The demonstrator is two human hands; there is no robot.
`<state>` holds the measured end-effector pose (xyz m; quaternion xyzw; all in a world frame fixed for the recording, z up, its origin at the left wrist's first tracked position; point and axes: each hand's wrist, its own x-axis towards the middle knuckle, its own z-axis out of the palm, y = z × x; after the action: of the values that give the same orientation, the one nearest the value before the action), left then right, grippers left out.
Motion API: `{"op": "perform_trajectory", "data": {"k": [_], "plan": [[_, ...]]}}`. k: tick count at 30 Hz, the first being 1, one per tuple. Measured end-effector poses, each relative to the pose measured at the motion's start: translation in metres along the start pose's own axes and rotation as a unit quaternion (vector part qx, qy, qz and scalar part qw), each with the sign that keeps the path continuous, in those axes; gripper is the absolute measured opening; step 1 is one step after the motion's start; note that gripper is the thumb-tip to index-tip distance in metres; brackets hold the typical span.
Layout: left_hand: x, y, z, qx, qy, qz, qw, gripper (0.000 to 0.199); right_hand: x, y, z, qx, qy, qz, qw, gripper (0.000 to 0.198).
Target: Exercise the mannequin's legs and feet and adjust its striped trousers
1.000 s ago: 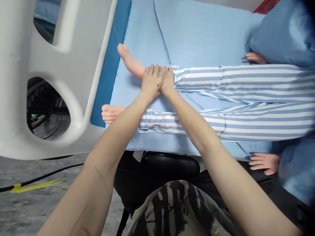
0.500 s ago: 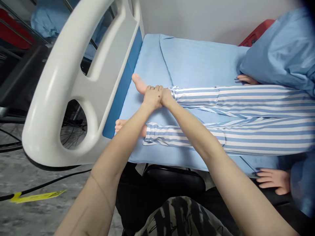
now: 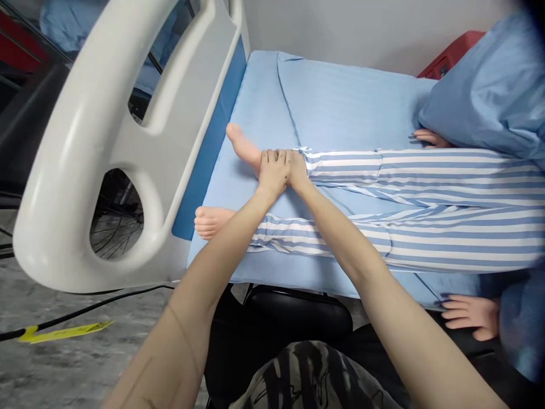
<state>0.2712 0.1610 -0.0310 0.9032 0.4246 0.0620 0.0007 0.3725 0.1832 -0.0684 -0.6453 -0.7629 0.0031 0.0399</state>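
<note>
A manikin in blue-and-white striped trousers (image 3: 447, 176) lies on the bed, its bare plastic-looking feet toward the footboard. My left hand (image 3: 275, 171) is wrapped over the ankle of the far leg, just behind the far foot (image 3: 242, 145). Close against it, my right hand (image 3: 298, 166) curls round the same leg at the trouser cuff. Both sets of fingers go over the top of the limb, and their tips are hidden on its far side. Under my left forearm lies the near foot (image 3: 210, 221), partly covered.
At the left stands the white bed footboard (image 3: 51, 187) with cut-out grips. A light blue sheet (image 3: 349, 108) covers the mattress. The manikin's near hand (image 3: 472, 315) rests by the bed's edge. A black chair (image 3: 298, 312) is below, and a cable with a yellow tag (image 3: 68, 331) hangs left.
Both my hands have slid a little to the right, away from the toes and up the ankle. More of the far foot shows now. The view has shifted slightly.
</note>
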Motion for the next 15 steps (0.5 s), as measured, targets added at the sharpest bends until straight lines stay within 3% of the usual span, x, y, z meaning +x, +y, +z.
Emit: {"op": "perform_trajectory", "data": {"k": [6,11,15], "plan": [[-0.014,0.003,-0.005,-0.005,0.028,0.013,1.0,0.056,-0.017,-0.019,-0.014,0.0,-0.008,0.044,0.999,0.041],[-0.013,-0.018,-0.018,-0.009,-0.014,0.052,0.999,0.061,-0.004,-0.031,-0.02,-0.009,-0.061,0.08,0.995,0.04],[0.001,-0.028,-0.023,-0.005,-0.076,0.051,0.996,0.064,0.009,-0.026,-0.023,-0.005,-0.11,0.07,0.991,0.033]]}}
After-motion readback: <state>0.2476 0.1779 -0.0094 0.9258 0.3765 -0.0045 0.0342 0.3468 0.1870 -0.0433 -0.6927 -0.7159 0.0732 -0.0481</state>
